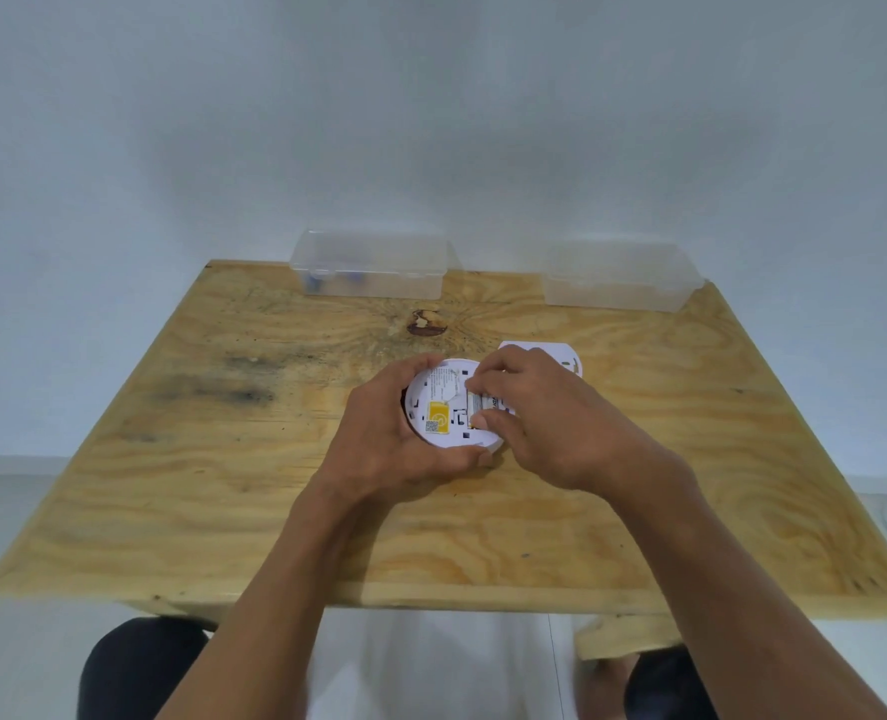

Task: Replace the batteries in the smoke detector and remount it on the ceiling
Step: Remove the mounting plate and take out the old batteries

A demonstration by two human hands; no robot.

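While its back faces up, the white smoke detector (444,407) sits cupped in a person's left hand (384,433), low over the plywood table (223,485), its yellow label (439,415) just inside the left fingers. The right hand (524,423) closes thumb and fingertips (480,420) on what appears to be a battery (478,402) in the open compartment; whether it is going in or coming out cannot be told. Just beyond the right hand lies the white mounting plate (545,350), partly hidden by the knuckles. Farther off, past both hands, stand two clear plastic boxes, the left one (371,270) holding small dark items, the right one (620,278) seemingly bare. The step likely goes best with the left hand steadying the casing, the battery matched to the polarity marks and pressed flat, not levered at one end.
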